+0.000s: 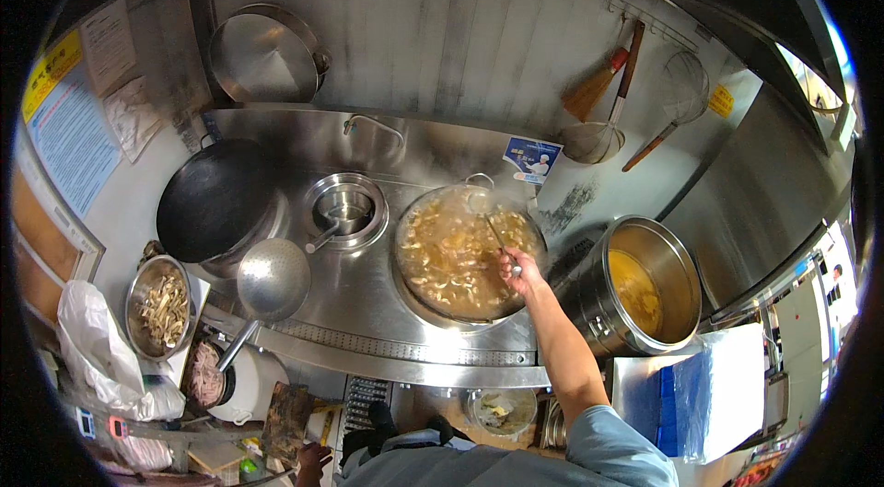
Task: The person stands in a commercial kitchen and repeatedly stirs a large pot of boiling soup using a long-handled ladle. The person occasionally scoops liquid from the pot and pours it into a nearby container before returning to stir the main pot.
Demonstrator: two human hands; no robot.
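My right hand (pixel 519 271) grips the handle of a metal ladle (pixel 492 224), whose bowl dips at the far side of a large wok (pixel 469 252). Brown broth fills the wok, with many pale, sliced pieces in it, and steam rises. My left hand (pixel 314 456) hangs low at the bottom edge, apart from the stove, beside a dark, worn wooden block (pixel 286 418); its fingers are partly hidden. A small metal pot with a handle (pixel 342 211) sits in a round well left of the wok.
At left are an empty black wok (pixel 214 200), a perforated skimmer (pixel 274 280) and a steel bowl of sliced food (pixel 162 307). A tall steel pot (pixel 690 280) with yellow liquid stands right. A faucet (pixel 376 124) rises behind the stove. Whisks (pixel 684 90) hang on the wall.
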